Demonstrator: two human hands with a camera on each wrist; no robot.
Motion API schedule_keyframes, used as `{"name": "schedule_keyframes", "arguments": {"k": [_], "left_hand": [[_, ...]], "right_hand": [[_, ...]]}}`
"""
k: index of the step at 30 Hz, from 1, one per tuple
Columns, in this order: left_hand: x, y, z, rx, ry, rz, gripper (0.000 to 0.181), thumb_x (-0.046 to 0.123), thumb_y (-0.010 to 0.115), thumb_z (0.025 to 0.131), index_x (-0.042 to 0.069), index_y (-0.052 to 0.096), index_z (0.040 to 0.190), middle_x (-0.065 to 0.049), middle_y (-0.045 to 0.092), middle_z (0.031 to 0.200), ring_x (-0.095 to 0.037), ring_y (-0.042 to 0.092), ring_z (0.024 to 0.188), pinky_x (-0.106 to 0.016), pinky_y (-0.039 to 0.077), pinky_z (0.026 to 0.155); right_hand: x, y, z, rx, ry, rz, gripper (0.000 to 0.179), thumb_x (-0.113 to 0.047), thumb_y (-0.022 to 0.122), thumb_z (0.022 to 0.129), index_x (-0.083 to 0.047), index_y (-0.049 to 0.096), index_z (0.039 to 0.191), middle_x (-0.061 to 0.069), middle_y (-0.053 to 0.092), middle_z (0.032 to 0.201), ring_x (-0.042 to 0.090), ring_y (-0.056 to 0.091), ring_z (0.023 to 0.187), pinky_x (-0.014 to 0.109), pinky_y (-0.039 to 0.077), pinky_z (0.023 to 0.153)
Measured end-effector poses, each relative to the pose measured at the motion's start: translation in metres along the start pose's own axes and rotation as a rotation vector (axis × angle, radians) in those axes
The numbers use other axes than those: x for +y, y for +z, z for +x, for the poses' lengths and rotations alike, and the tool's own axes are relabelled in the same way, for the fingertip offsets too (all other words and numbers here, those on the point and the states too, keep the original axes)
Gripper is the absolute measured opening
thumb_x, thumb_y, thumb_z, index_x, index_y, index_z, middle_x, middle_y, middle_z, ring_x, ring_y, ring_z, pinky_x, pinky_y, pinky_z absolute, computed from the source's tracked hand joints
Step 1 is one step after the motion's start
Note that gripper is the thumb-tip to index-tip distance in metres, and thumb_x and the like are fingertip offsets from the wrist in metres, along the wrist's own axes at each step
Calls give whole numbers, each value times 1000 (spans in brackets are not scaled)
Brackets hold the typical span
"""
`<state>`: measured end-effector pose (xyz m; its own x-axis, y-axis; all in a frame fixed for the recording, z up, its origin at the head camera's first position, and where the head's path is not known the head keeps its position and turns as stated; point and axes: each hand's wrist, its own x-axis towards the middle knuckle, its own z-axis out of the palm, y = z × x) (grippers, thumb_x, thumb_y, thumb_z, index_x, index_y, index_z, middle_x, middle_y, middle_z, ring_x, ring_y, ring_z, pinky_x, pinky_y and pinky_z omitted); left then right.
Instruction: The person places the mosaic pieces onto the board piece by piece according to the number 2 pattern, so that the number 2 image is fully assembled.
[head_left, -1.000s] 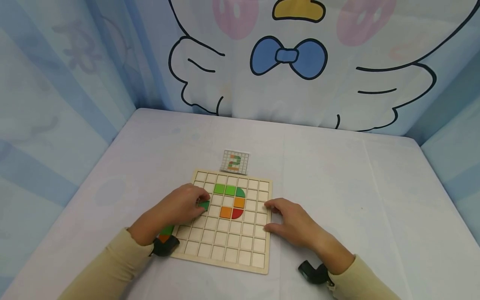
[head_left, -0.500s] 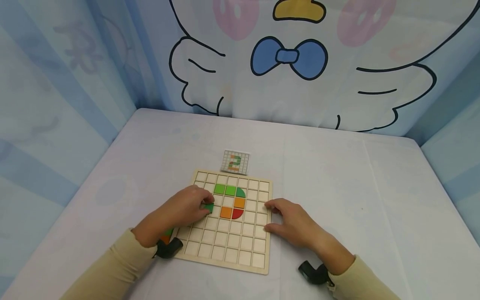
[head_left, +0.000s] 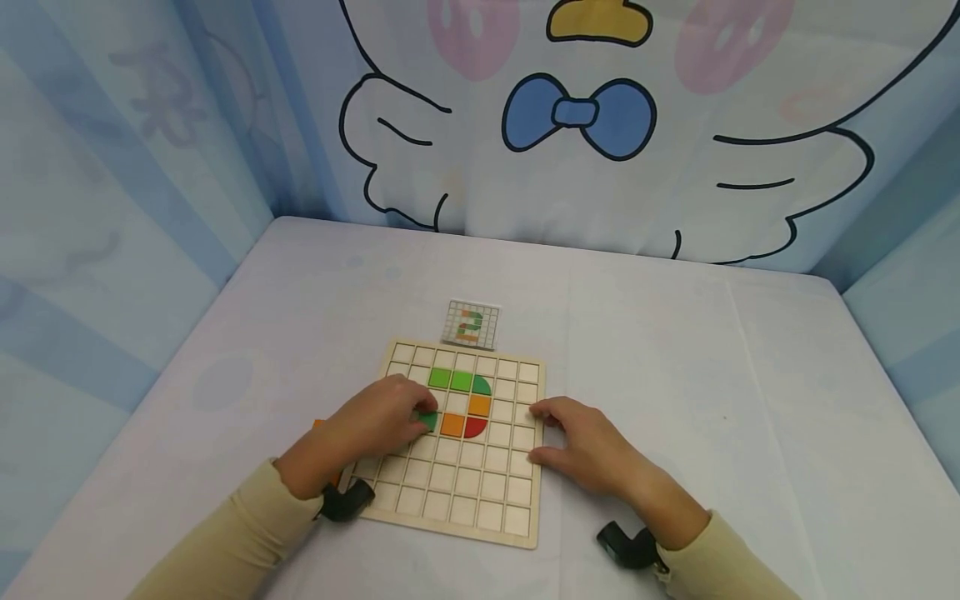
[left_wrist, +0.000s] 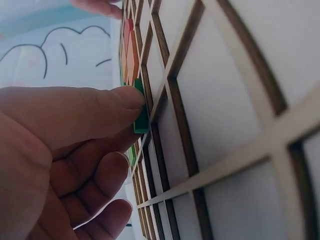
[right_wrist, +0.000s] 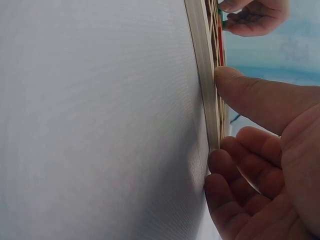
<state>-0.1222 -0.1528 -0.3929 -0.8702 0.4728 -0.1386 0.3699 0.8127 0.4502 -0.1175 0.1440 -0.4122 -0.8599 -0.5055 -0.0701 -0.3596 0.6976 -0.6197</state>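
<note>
My left hand [head_left: 382, 419] pinches a dark green tile [left_wrist: 140, 107] between thumb and forefinger, at the surface of a wooden grid board [head_left: 468, 481]. That tile sits just left of an orange square tile [head_left: 452, 425]; its full outline is hidden by the fingers. A red rounded tile [head_left: 475, 427], another orange square [head_left: 478, 406], a green rounded tile [head_left: 481, 385] and two light green squares [head_left: 450, 380] lie in the grid. At the board's right edge, my right hand [head_left: 581, 437] rests its thumb and fingertips on the rim.
A small card [head_left: 471, 323] with a printed coloured grid pattern lies just behind the board. Orange pieces [head_left: 335, 478] show partly beside the board's left edge, mostly covered by the left forearm. Printed curtains [head_left: 577, 192] stand around the white table [head_left: 675, 358].
My left hand has carried the green tile rightward and slightly nearer, to beside the orange square. The right hand has stayed at the board's edge.
</note>
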Motion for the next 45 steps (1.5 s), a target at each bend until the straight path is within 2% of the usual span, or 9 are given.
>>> {"name": "schedule_keyframes", "arguments": {"k": [12, 22, 29, 35, 39, 45], "left_hand": [[3, 2, 2, 15, 2, -3, 14, 8, 75, 89, 5, 74, 103, -3, 70, 100, -23, 63, 98, -38, 53, 86], [2, 3, 2, 32, -16, -36, 15, 8, 76, 88, 5, 74, 103, -2, 70, 98, -22, 63, 96, -37, 53, 85], [3, 4, 2, 18, -46, -59, 16, 9, 75, 89, 5, 74, 104, -1, 70, 99, -21, 62, 95, -37, 52, 86], [-1, 5, -2, 24, -27, -97, 17, 10, 76, 88, 6, 74, 104, 1, 70, 99, -18, 62, 93, -35, 53, 83], [-4, 2, -5, 14, -8, -114, 19, 12, 75, 89, 6, 76, 107, 1, 72, 101, -19, 65, 97, -36, 53, 85], [-9, 1, -8, 1, -19, -152, 25, 13, 75, 89, 6, 75, 114, 1, 72, 108, -19, 64, 103, -37, 53, 88]], "right_hand": [[0, 0, 0, 2, -10, -4, 51, -17, 80, 85, -1, 60, 129, 7, 63, 121, 22, 60, 107, 45, 48, 95], [-1, -1, -1, 7, -32, -12, 51, -17, 81, 85, 0, 60, 128, 8, 63, 121, 22, 61, 106, 45, 49, 94], [-1, -1, -1, 10, -24, -14, 51, -17, 81, 85, 0, 61, 128, 8, 63, 122, 23, 61, 107, 45, 49, 94], [0, -1, -1, 12, -19, -9, 50, -16, 81, 85, 0, 61, 128, 8, 63, 122, 22, 61, 107, 45, 49, 94], [0, -1, -1, 17, -27, -13, 50, -16, 81, 85, 0, 61, 128, 8, 63, 121, 22, 61, 106, 45, 49, 93], [1, 0, -1, 21, -30, -10, 50, -16, 81, 84, 0, 61, 127, 8, 64, 121, 22, 62, 106, 45, 49, 93]]}}
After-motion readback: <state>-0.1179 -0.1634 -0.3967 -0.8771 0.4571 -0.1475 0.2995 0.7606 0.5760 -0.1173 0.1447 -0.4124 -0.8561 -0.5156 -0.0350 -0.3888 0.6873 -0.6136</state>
